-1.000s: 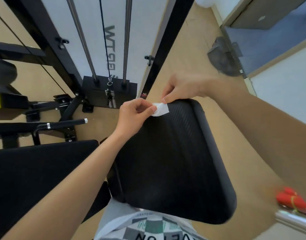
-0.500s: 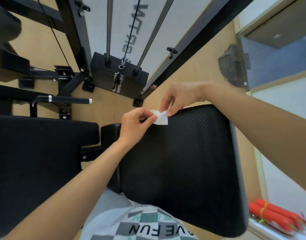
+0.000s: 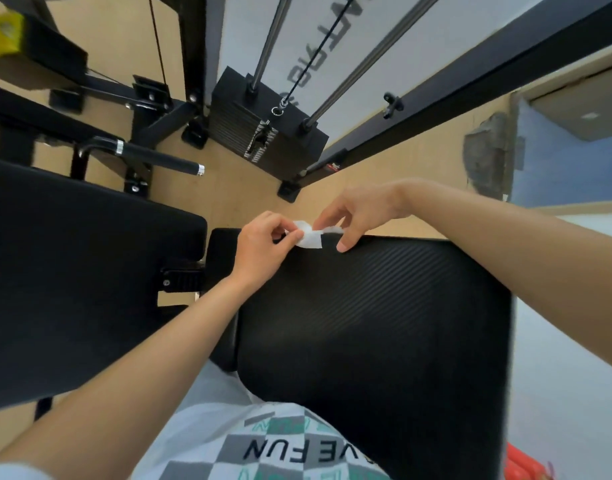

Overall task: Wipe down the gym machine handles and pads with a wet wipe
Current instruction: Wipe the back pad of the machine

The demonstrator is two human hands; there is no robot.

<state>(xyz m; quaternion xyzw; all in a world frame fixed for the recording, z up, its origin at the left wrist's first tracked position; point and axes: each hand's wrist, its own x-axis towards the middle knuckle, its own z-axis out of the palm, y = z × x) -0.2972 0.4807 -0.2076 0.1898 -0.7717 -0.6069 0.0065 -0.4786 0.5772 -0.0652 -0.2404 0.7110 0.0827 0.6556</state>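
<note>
Nearest lie two black pads: the ribbed pad (image 3: 366, 323) and a plain pad (image 3: 72, 271) to its left. At the ribbed pad's far edge, one folded wet wipe (image 3: 309, 238) is pinched at opposite ends by the curled fingers of the left hand (image 3: 263, 249) and right hand (image 3: 360, 209). This is apparently the unfolding step, so next it needs spreading and pressing flat. Beyond stand one handle (image 3: 159, 159), one weight stack (image 3: 263, 133) and two guide rods (image 3: 273, 36).
</note>
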